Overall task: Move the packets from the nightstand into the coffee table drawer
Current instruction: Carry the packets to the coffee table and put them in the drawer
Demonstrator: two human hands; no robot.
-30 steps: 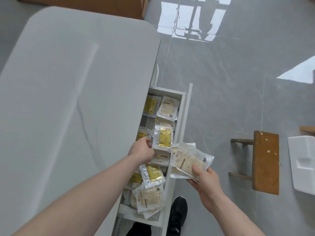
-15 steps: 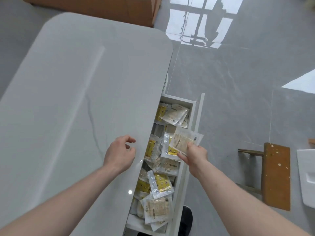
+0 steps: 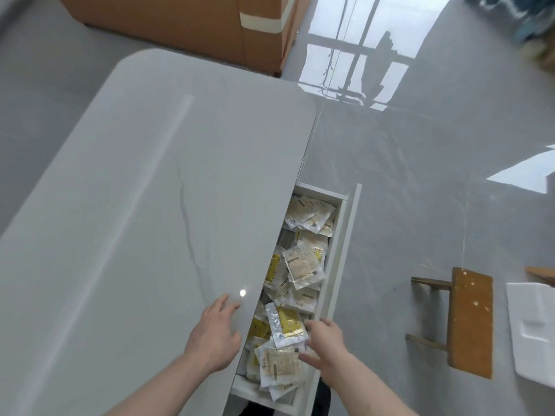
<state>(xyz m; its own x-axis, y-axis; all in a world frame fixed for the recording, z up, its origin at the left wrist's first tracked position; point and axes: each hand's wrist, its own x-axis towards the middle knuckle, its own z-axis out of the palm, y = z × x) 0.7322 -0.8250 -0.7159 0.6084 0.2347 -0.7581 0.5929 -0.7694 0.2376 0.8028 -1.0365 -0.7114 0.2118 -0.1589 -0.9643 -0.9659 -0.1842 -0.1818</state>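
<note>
A: What's nearest?

B: The two bare hands. The left hand [image 3: 214, 337] lies over the edge of the coffee table [image 3: 144, 211], fingers loosely spread, grasping nothing. The right hand [image 3: 326, 340] is at the front panel of the drawer [image 3: 342, 253], fingers relaxed and released, holding nothing; whether they touch the panel I cannot tell.

A: And the packets?

B: The packets [image 3: 300, 265] lie heaped in the pulled-out drawer, overlapping along its length. A clear one with a yellow label [image 3: 286, 327] sits just beside the right hand, on top of a beige one [image 3: 279, 366].

A: Any writing you can read?

B: There is print on the labels, but it is too small and blurred to read.

A: Farther out?

B: A wooden stool [image 3: 468, 322] stands well apart on the grey floor, with a white foam tray [image 3: 531, 334] just beyond it. A brown cabinet [image 3: 192, 28] stands past the table's far end.
</note>
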